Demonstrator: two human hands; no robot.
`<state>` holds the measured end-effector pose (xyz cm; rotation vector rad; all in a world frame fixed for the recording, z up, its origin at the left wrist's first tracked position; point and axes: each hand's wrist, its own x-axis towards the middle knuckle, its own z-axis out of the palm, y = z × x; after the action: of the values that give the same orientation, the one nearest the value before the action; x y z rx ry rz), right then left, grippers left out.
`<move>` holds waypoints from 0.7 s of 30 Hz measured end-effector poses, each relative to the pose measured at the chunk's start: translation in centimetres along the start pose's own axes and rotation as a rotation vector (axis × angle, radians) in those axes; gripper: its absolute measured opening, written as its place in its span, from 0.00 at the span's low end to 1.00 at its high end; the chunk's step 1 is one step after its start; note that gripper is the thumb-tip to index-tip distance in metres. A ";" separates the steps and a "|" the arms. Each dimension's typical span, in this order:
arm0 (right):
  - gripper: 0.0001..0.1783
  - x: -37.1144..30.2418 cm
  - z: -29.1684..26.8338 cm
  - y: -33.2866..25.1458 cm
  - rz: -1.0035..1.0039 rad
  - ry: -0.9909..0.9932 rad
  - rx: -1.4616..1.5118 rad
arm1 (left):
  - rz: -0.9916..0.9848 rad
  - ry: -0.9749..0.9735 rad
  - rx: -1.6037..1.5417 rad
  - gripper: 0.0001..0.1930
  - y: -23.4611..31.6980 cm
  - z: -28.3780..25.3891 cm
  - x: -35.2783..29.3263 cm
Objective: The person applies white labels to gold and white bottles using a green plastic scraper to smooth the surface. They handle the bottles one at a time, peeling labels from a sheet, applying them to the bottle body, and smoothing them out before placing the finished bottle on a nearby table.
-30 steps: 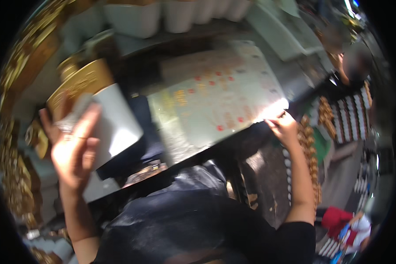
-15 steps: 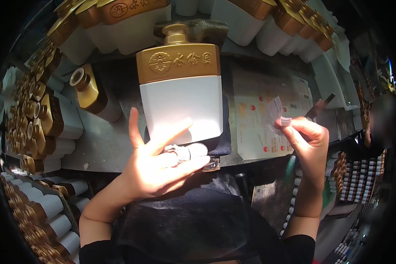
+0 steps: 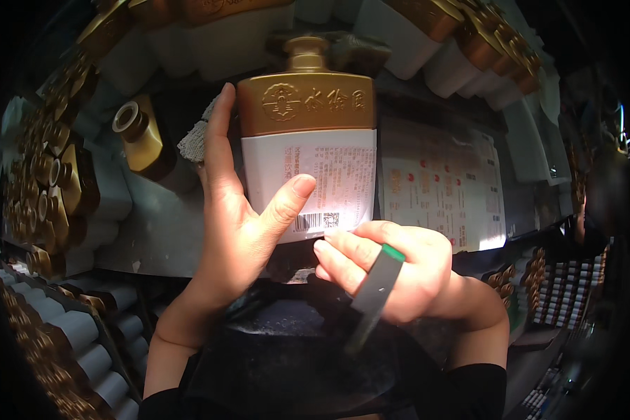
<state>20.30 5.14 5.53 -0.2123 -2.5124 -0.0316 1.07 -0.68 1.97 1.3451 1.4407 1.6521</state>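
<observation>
A flat bottle [image 3: 262, 168] with a gold shoulder and neck and a white body faces me. A clear printed label [image 3: 346, 171] with a barcode and a square code is on its front. My left hand [image 3: 234, 217] grips the bottle's left side, thumb across the front. A white knitted cloth [image 3: 194, 140] shows behind its fingers. My right hand [image 3: 406, 273] has its fingertips at the bottle's lower right edge, by the label's bottom. A flat grey blade-like tool with a green end [image 3: 376, 287] is held in that hand, pointing down toward me.
On the table's right lies a sheet of printed labels [image 3: 441, 182]. Another gold-topped bottle [image 3: 150, 150] lies tilted at the left. Many more such bottles are stacked on the far left [image 3: 70, 175], along the back [image 3: 399, 42] and at lower left [image 3: 80, 332].
The label that my right hand held by a corner is now on the bottle. My left hand has moved up to the bottle's side, and my right hand has come left to its lower edge.
</observation>
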 end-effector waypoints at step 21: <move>0.47 0.5 1.8 4.1 0.913 -0.154 0.727 | -0.196 -0.009 -0.149 0.54 1.5 1.3 -1.4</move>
<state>19.54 9.40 4.20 -1.0282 -2.1626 1.2533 3.04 -1.87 2.85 1.0916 1.3680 1.5895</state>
